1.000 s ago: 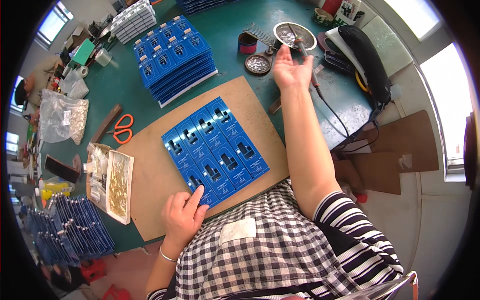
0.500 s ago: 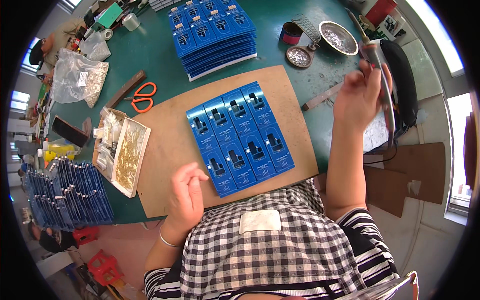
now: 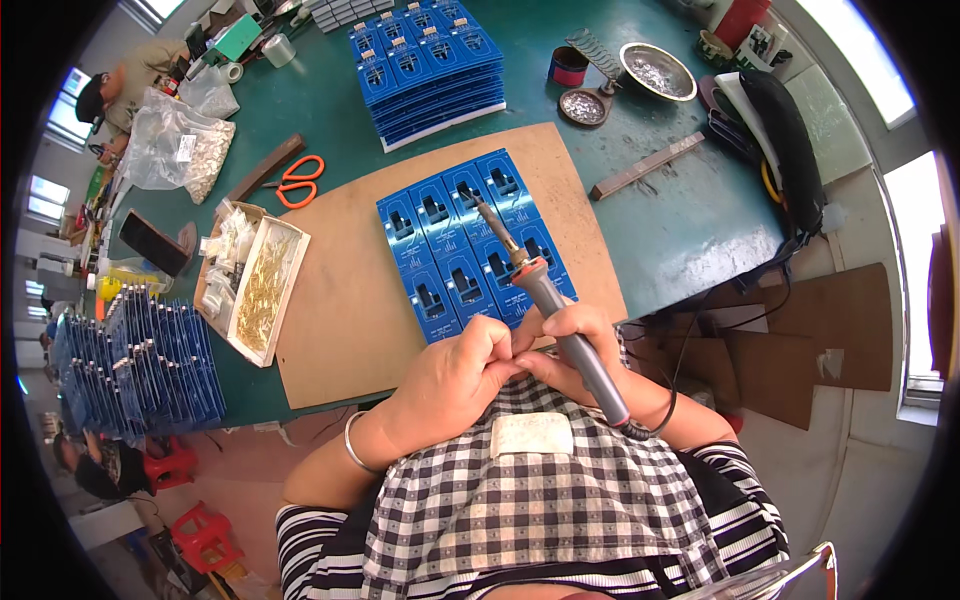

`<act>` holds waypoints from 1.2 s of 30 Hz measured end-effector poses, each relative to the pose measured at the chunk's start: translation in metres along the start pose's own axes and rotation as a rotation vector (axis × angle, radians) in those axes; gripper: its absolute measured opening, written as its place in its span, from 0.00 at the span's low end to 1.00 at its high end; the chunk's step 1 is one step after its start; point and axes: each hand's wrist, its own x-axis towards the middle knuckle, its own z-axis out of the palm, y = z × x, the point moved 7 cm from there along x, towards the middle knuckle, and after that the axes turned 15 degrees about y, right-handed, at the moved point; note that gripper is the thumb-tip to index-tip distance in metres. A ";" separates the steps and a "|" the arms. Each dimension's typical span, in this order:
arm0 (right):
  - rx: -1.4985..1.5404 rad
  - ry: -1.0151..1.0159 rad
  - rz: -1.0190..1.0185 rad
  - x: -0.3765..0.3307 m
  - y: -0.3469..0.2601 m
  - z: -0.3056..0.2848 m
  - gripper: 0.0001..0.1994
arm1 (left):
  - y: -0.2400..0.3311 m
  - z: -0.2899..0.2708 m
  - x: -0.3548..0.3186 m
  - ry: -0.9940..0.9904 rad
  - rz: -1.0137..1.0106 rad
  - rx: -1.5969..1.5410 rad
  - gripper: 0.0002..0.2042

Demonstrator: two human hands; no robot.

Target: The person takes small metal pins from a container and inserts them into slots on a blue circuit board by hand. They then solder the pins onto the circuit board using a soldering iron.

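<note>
A soldering iron [image 3: 562, 320] with a grey handle rests in my right hand [image 3: 590, 365], its metal tip slanting away over the blue circuit board panel [image 3: 418, 262]. The panel has two rows of dark cutouts and lies on a brown board [image 3: 335, 310]. My left hand [image 3: 452, 380] is closed in a pinch at the panel's near edge. Its fingertips meet those of my right hand there; whatever is between them is too small or hidden to see. The iron's cord loops down beside my right wrist.
Behind stands a stack of blue panels [image 3: 440, 100]. A coiled-spring iron stand [image 3: 598, 50] and a metal bowl [image 3: 658, 72] are at back right, near a bar [image 3: 648, 167]. At left are orange scissors [image 3: 300, 182], a parts box [image 3: 268, 290] and upright blue boards [image 3: 140, 365].
My right hand has brought the soldering iron from the far right down over the panel. My left hand has moved right to meet it, and the view has shifted slightly.
</note>
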 end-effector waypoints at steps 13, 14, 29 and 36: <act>-0.190 0.073 -0.107 0.039 -0.005 0.000 0.27 | -0.006 -0.062 0.006 0.308 0.010 0.005 0.08; -0.228 0.028 -0.087 0.050 -0.007 0.002 0.26 | -0.001 -0.082 0.010 0.378 0.121 0.128 0.06; -0.376 0.047 0.444 0.093 0.041 -0.017 0.20 | -0.080 -0.131 0.061 0.512 0.156 0.447 0.11; -0.441 -0.104 0.302 0.103 0.049 0.007 0.13 | -0.089 -0.121 0.059 0.450 0.197 0.532 0.12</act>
